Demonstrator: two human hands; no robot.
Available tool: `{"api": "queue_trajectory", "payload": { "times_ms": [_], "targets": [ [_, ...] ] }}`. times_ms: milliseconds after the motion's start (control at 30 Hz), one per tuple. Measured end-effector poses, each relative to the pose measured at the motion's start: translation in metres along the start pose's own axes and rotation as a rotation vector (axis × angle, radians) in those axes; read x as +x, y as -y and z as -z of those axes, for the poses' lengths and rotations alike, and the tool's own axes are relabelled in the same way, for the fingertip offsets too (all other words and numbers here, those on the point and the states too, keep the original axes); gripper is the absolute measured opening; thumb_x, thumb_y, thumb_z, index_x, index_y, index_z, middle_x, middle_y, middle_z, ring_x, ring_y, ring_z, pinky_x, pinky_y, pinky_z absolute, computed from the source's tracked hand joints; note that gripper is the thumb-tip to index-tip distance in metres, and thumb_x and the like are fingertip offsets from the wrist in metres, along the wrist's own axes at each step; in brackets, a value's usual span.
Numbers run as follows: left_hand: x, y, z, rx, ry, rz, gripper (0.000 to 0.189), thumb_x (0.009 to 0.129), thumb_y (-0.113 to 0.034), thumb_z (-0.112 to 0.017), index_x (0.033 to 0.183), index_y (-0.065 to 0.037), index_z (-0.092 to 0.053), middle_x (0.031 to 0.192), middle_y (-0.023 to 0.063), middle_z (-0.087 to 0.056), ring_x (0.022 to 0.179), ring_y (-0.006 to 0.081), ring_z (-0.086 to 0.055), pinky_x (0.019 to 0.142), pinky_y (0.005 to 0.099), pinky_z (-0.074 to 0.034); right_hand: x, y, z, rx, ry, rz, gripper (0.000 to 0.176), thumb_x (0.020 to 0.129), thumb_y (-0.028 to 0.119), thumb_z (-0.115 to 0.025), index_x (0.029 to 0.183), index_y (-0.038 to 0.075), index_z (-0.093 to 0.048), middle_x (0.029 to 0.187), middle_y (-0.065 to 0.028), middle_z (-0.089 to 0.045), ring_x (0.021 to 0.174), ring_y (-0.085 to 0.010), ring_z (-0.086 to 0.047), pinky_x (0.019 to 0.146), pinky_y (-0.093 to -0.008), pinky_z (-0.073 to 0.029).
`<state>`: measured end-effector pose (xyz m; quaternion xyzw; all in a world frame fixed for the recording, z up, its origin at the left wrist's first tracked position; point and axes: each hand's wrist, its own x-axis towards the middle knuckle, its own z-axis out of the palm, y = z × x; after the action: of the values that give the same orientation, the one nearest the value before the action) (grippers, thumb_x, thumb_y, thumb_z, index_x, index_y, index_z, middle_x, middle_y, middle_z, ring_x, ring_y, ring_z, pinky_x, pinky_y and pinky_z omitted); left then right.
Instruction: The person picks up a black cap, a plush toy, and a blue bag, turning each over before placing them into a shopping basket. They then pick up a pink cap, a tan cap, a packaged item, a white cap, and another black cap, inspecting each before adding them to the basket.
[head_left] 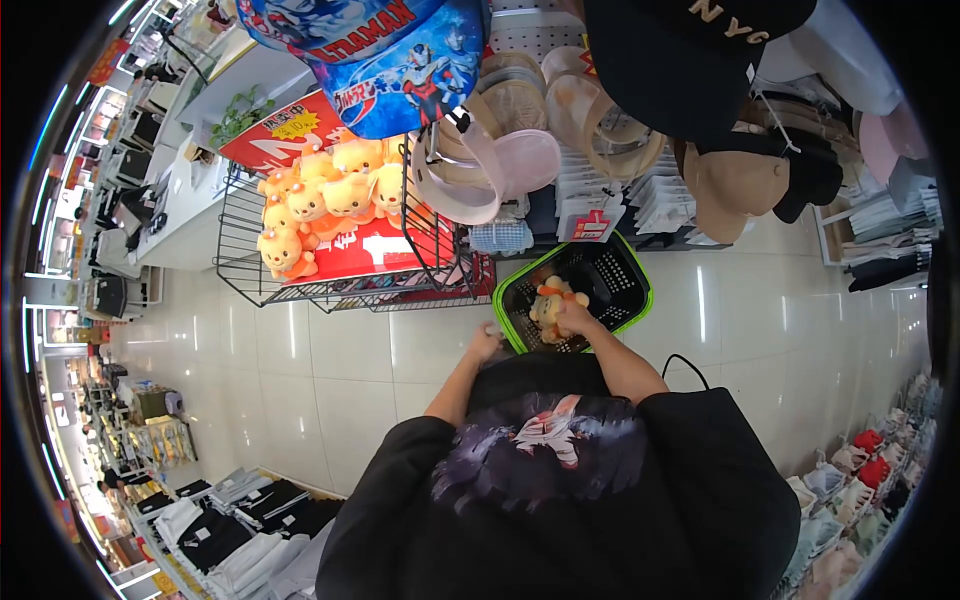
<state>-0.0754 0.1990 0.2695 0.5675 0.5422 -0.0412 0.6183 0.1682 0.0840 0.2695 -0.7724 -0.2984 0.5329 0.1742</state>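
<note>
My right hand (574, 320) is closed on a plush toy (547, 303), yellow and orange, inside a shopping basket (648, 290). The basket is black with a bright green rim and stands on the floor in front of me. My left hand (486, 343) is just outside the basket's left rim. Its fingers look curled in, and whatever they may hold is too small to make out. To the left, similar plush toys (345, 192) sit heaped in a black wire bin (232, 240) with red sale signs.
A blue cap (405, 80) and a black cap (690, 70) hang close overhead. Sun visors (480, 180), tan caps (735, 190) and packaged goods (590, 200) line the rack ahead. Folded clothes (240, 530) lie behind left, more garments (850, 490) behind right. Tiled floor (350, 350) surrounds me.
</note>
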Motion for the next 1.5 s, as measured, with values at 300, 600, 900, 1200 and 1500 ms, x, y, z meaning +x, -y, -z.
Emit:
{"api": "queue_trajectory", "payload": {
  "times_ms": [300,600,900,1200,1500],
  "targets": [
    [0.056,-0.163,0.062,0.249,-0.386,-0.739,0.06,0.079,-0.007,-0.059,0.134,0.001,-0.036,0.118,0.0253,-0.053,0.111,0.0359,-0.053,0.094,0.0427,-0.042,0.039,0.165,0.037,0.043,-0.531,0.629,0.062,0.078,0.011,-0.061,0.134,0.003,-0.038,0.133,-0.0278,-0.043,0.121,-0.0426,-0.046,0.1,-0.0446,-0.041],
    [0.104,-0.184,0.065,0.787,-0.236,-0.902,0.066,0.078,-0.01,-0.062,0.139,-0.006,-0.036,0.144,0.032,-0.025,0.128,0.0462,-0.036,0.108,0.0453,-0.033,0.051,0.2,0.041,-0.141,-0.353,0.442,0.063,0.076,0.013,-0.065,0.133,0.003,-0.039,0.128,-0.0242,-0.046,0.117,-0.0405,-0.05,0.099,-0.0448,-0.043],
    [0.058,-0.154,0.038,0.537,-0.183,-0.702,0.021,0.085,-0.019,-0.058,0.088,0.002,-0.057,0.09,0.0268,-0.06,0.088,0.0435,-0.059,0.077,0.0495,-0.045,0.025,0.165,0.009,-0.167,-0.463,0.411,0.024,0.081,0.009,-0.057,0.103,0.001,-0.05,0.106,-0.0228,-0.057,0.098,-0.0404,-0.059,0.083,-0.0493,-0.047],
    [0.011,-0.114,0.032,0.737,-0.007,-0.632,0.021,0.088,-0.02,-0.056,0.094,0.0,-0.055,0.1,0.0249,-0.058,0.092,0.0418,-0.058,0.077,0.0484,-0.047,0.006,0.091,-0.016,-0.084,-0.373,0.355,0.035,0.078,0.004,-0.057,0.113,0.003,-0.056,0.11,-0.0204,-0.057,0.107,-0.036,-0.056,0.091,-0.0435,-0.045],
    [-0.091,-0.193,0.046,0.365,0.088,-1.141,0.009,0.086,0.0,-0.057,0.09,0.0,-0.049,0.114,0.016,-0.059,0.077,0.0188,-0.064,0.064,0.0297,-0.05,-0.029,0.035,-0.003,0.317,-0.557,0.642,0.084,0.069,0.01,-0.074,0.142,0.005,-0.033,0.136,-0.0165,-0.047,0.125,-0.0284,-0.047,0.105,-0.0327,-0.036]
  ]
}}
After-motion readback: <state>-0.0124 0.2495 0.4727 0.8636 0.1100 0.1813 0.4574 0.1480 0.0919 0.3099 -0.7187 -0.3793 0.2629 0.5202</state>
